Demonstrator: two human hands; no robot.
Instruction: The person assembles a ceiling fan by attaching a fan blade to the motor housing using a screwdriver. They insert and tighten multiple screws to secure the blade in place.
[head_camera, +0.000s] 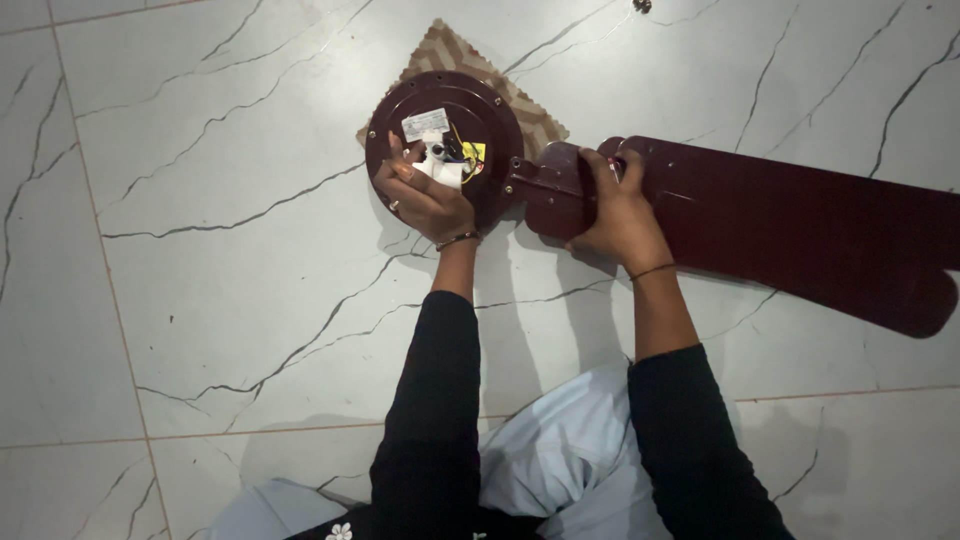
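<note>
A round dark maroon ceiling fan motor (480, 110) lies on the floor, its centre showing a white label, wires and a yellow part. My left hand (420, 195) rests on the motor's near-left side, fingers curled over its rim. A long maroon fan blade (800, 225) stretches to the right, joined to the motor by a metal bracket (545, 185). My right hand (620, 215) grips the blade's inner end next to that bracket.
A beige patterned cloth (445, 50) lies under the motor. The floor is white marble-look tile (200, 250) with dark veins. My light blue clothed knees (560, 450) are at the bottom. A small dark object (641, 5) lies at the top edge.
</note>
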